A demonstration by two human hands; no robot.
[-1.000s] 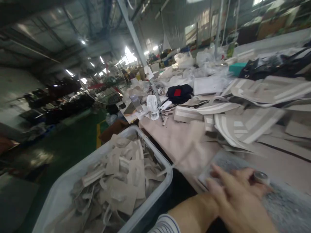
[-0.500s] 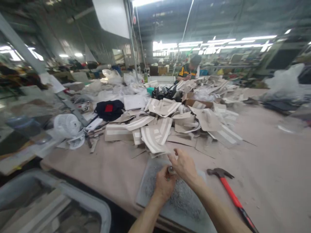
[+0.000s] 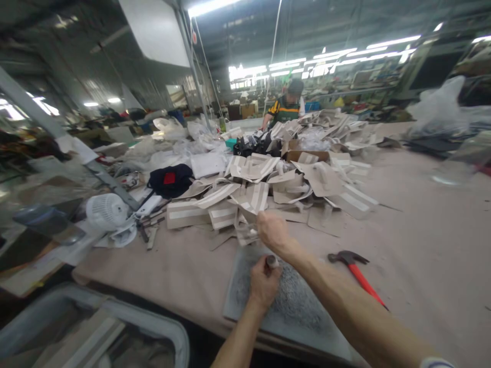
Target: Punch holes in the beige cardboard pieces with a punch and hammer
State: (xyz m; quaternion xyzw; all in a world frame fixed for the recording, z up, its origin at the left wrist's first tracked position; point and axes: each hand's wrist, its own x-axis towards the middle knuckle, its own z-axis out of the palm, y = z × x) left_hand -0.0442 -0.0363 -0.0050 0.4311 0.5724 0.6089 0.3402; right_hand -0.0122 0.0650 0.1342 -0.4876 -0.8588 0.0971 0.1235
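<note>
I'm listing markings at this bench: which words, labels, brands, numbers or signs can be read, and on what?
No text can be read here.
Red patch on the dark bundle: no legible lettering.
Paper on the slanted post: too blurred.
Co-worker's shirt: too small and blurred.
Hammer: no legible brand.

The left hand (image 3: 264, 283) grips a short round punch (image 3: 272, 261) over the scuffed grey board (image 3: 291, 301). The right hand (image 3: 273, 231) reaches to the near edge of the piled beige pieces (image 3: 251, 197), apparently pinching one, though blur hides the fingertips. A red-handled claw hammer (image 3: 360, 276) lies right of the board.
</note>
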